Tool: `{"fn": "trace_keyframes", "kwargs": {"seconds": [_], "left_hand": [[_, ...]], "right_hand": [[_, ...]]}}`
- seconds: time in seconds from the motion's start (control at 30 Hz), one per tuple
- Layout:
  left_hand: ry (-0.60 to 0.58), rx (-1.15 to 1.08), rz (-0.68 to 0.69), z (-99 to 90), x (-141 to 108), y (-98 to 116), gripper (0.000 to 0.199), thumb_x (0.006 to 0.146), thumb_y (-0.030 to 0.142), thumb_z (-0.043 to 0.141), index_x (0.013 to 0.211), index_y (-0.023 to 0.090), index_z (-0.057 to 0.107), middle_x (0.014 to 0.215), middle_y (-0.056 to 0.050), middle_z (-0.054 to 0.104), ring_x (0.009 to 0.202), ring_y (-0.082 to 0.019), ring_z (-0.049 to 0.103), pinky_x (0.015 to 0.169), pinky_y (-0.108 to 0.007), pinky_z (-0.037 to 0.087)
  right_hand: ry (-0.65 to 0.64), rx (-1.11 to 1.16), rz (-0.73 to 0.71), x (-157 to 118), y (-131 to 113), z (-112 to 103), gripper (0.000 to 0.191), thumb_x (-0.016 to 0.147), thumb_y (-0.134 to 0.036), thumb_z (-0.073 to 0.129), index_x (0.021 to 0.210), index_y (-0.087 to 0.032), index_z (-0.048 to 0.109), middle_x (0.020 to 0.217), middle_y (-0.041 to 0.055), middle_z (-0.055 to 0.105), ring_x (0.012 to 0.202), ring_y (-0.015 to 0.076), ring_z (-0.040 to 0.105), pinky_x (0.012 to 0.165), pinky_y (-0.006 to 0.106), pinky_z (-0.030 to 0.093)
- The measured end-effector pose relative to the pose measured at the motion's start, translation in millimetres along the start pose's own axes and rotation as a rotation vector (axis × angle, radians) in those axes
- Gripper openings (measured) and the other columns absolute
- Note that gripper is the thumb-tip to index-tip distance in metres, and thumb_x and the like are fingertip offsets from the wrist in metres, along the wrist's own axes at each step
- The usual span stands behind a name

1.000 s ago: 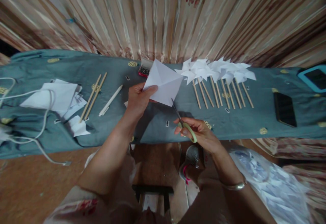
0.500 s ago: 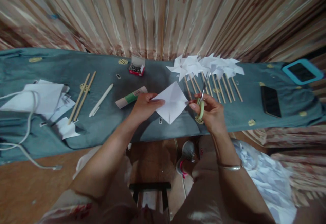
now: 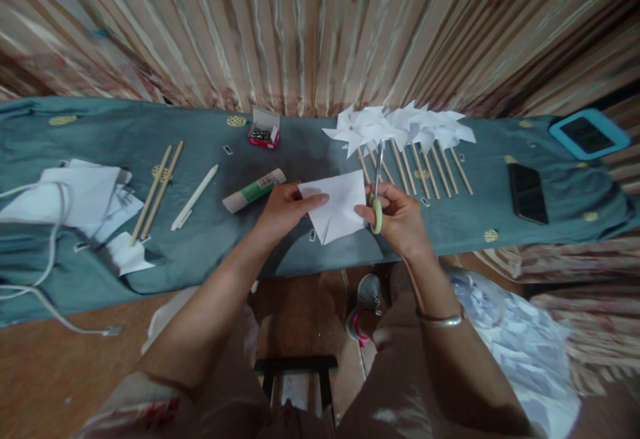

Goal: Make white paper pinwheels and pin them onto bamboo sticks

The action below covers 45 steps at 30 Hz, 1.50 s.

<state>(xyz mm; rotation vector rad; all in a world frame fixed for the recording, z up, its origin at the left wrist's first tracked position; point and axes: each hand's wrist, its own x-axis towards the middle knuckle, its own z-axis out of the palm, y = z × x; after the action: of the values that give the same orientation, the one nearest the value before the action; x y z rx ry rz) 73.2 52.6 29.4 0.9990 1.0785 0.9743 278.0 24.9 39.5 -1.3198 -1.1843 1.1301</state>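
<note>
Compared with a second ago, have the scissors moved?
Yes: judged against the black phone, the scissors in the right hand have shifted rightward, nearer it, and up the view.

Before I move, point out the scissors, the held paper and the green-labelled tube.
Scissors (image 3: 377, 210): head view, on the green handle.
Held paper (image 3: 341, 202): head view, near its middle.
Green-labelled tube (image 3: 255, 190): head view, on its label.

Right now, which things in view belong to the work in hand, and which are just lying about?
Likely part of the work:
held white paper
held scissors
paper pinwheels on sticks
two loose sticks
paper pile
box of small metal pieces
perhaps the white pen and green-labelled tube

Apparently just lying about:
dark phone
blue-framed device
white cable
</note>
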Motion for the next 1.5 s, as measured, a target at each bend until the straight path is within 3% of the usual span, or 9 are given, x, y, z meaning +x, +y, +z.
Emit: {"fn": "trace_keyframes", "kwargs": {"seconds": [0.1, 0.2, 0.4, 0.6, 0.73, 1.0, 1.2, 1.37, 1.5], "left_hand": [[-0.066, -0.211, -0.003, 8.3, -3.4, 1.2, 0.046, 0.060, 0.047, 0.083, 0.091, 0.016, 0.070, 0.093, -0.009, 0.074, 0.089, -0.025, 0.070, 0.079, -0.036, 0.056], [-0.121, -0.266, -0.018, 19.9, -9.9, -3.2, 0.051, 0.057, 0.047, 0.085, 0.096, 0.019, 0.070, 0.097, -0.009, 0.074, 0.097, -0.026, 0.070, 0.083, -0.035, 0.056], [-0.015, -0.230, -0.047, 35.0, -16.9, -14.8, 0.037, 0.053, 0.039, 0.088, 0.074, 0.014, 0.070, 0.079, -0.005, 0.073, 0.074, -0.017, 0.065, 0.072, -0.030, 0.056], [0.096, -0.245, -0.035, 31.0, -14.0, -13.2, 0.025, 0.053, 0.029, 0.080, 0.069, 0.015, 0.067, 0.068, -0.001, 0.068, 0.064, -0.015, 0.061, 0.064, -0.028, 0.054], [0.148, -0.179, -0.002, 27.3, -11.6, -14.7, 0.024, 0.057, 0.034, 0.076, 0.068, 0.016, 0.065, 0.068, -0.002, 0.067, 0.062, -0.016, 0.060, 0.061, -0.029, 0.053], [0.224, -0.112, 0.026, 18.3, -6.8, -11.8, 0.030, 0.059, 0.037, 0.081, 0.078, 0.017, 0.068, 0.077, -0.005, 0.073, 0.067, -0.019, 0.065, 0.053, -0.028, 0.050], [0.341, -0.120, 0.098, 2.7, 2.4, -2.6, 0.021, 0.063, 0.034, 0.079, 0.075, 0.020, 0.068, 0.079, -0.003, 0.074, 0.065, -0.017, 0.065, 0.052, -0.026, 0.050], [0.402, -0.094, 0.114, -5.2, 5.2, 4.5, 0.023, 0.066, 0.034, 0.078, 0.083, 0.020, 0.071, 0.088, -0.005, 0.076, 0.073, -0.019, 0.070, 0.052, -0.025, 0.050], [0.397, -0.131, 0.125, -5.6, 5.7, 5.2, 0.022, 0.066, 0.031, 0.078, 0.083, 0.019, 0.071, 0.087, -0.005, 0.076, 0.070, -0.017, 0.069, 0.051, -0.023, 0.050]], "right_hand": [[0.103, 0.051, 0.009, 1.3, 0.1, 7.6, 0.047, 0.053, -0.043, 0.093, 0.083, -0.024, 0.062, 0.052, -0.0126, 0.045, 0.047, 0.0056, 0.037, 0.046, 0.022, 0.035], [0.195, 0.091, 0.022, 2.2, 2.7, 16.4, 0.048, 0.053, -0.045, 0.091, 0.083, -0.025, 0.060, 0.055, -0.0113, 0.048, 0.049, 0.0069, 0.040, 0.047, 0.022, 0.036], [0.204, 0.124, 0.041, 0.8, 6.6, 34.7, 0.047, 0.053, -0.045, 0.088, 0.086, -0.025, 0.060, 0.060, -0.0098, 0.056, 0.054, 0.0083, 0.045, 0.054, 0.024, 0.041], [0.163, 0.162, 0.055, -0.1, 4.4, 40.5, 0.047, 0.053, -0.049, 0.087, 0.082, -0.025, 0.059, 0.065, -0.0064, 0.064, 0.058, 0.0111, 0.054, 0.056, 0.026, 0.046], [0.139, 0.158, 0.071, -1.3, 6.9, 40.1, 0.048, 0.052, -0.051, 0.088, 0.082, -0.026, 0.061, 0.067, -0.0056, 0.067, 0.058, 0.0117, 0.054, 0.057, 0.027, 0.048], [0.019, 0.126, 0.074, -7.5, 7.0, 38.6, 0.048, 0.058, -0.056, 0.087, 0.085, -0.025, 0.061, 0.062, -0.0065, 0.063, 0.057, 0.0122, 0.055, 0.054, 0.026, 0.045], [-0.230, 0.117, 0.175, -22.9, 3.0, 33.2, 0.049, 0.066, -0.062, 0.082, 0.088, -0.022, 0.066, 0.069, -0.0017, 0.069, 0.063, 0.0133, 0.063, 0.059, 0.026, 0.050], [-0.454, 0.089, 0.276, -32.9, 3.2, 32.9, 0.046, 0.067, -0.060, 0.084, 0.088, -0.022, 0.069, 0.069, -0.0018, 0.067, 0.060, 0.0113, 0.058, 0.059, 0.026, 0.048], [-0.512, 0.098, 0.326, -34.0, 1.9, 34.1, 0.048, 0.063, -0.060, 0.086, 0.085, -0.021, 0.068, 0.065, -0.0034, 0.063, 0.058, 0.0099, 0.055, 0.056, 0.024, 0.045]]}}
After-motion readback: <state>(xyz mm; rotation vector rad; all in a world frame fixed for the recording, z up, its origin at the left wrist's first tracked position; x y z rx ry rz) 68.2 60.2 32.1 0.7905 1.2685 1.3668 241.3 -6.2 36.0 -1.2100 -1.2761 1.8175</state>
